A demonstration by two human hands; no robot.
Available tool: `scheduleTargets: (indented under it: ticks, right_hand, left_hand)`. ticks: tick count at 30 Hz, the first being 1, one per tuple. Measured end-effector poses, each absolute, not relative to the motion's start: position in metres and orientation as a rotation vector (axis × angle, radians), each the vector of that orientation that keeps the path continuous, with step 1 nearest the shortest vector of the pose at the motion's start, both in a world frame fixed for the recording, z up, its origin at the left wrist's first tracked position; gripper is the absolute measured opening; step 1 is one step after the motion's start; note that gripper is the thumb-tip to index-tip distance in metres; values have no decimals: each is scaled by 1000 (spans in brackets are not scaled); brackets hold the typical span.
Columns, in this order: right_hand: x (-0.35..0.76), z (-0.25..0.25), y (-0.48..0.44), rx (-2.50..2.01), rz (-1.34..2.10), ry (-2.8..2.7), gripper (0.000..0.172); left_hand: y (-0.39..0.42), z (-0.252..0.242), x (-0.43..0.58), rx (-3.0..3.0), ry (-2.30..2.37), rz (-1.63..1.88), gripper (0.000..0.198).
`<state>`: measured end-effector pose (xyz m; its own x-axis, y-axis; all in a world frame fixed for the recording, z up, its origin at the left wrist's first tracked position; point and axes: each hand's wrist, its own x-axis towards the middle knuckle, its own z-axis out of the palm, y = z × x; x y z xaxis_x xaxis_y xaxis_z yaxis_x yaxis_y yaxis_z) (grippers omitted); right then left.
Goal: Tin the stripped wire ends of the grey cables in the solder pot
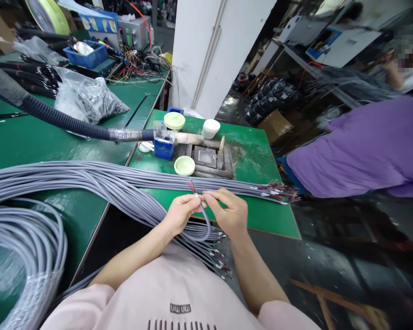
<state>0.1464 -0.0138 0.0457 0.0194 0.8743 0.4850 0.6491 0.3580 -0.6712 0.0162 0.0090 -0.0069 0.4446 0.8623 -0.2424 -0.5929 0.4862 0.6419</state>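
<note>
Near the front edge of the green table, my left hand pinches the end of a grey cable, just below its white band and thin red wires. My right hand is closed at the same cable end, thumb and forefinger together close to the left fingertips; whatever lies between them is too small to make out. Behind both hands, a bundle of grey cables runs across the table to stripped, coloured wire ends on the right. More cable ends hang below my hands.
A black hose reaches over the table to a blue box. Behind the cables are a square metal pot, a green dish and a white tub. Coiled cables lie left. A person in purple is at right.
</note>
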Motion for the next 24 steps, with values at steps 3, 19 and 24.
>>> scheduleTargets:
  ticks: [3, 19, 24]
  right_hand:
    - [151, 43, -13, -1265, 276, -1743, 16]
    - [137, 27, 0, -723, -195, -2150, 41]
    - [134, 23, 13, -652, -260, -2092, 40]
  left_hand:
    - [12, -6, 8, 414, 551, 940, 36]
    - [14, 3, -5, 253, 312, 909, 31]
    - [21, 9, -6, 318, 365, 998, 38]
